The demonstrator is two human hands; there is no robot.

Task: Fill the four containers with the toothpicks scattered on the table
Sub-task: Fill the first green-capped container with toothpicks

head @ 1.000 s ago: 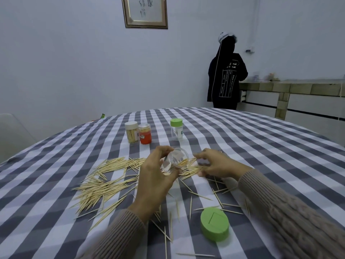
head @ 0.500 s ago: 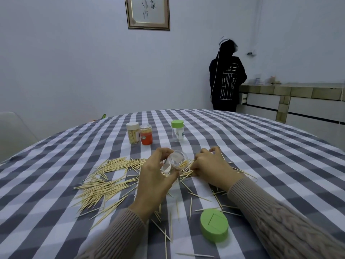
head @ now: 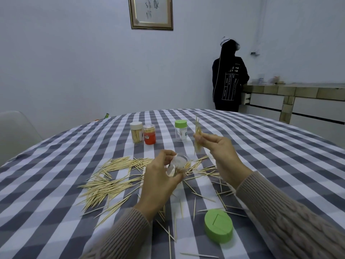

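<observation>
Above the toothpick-strewn tabletop (head: pixel 261 150), left hand (head: pixel 158 182) grips a clear container (head: pixel 177 164); right hand (head: pixel 222 152) pinches a toothpick bundle (head: pixel 197 135).

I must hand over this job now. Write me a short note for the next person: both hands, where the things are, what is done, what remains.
Left hand grips the open clear jar, tilted, a few toothpicks inside.
Right hand pinches a bundle of toothpicks, raised above the jar.
Far side: white-lid jar and orange jar hold toothpicks; green-lid jar looks nearly empty.
Loose green lid lies near the right sleeve.
Left: put the bundle in, gather the pile and the strays, fill the clear and green-lid jars, close them.
</observation>
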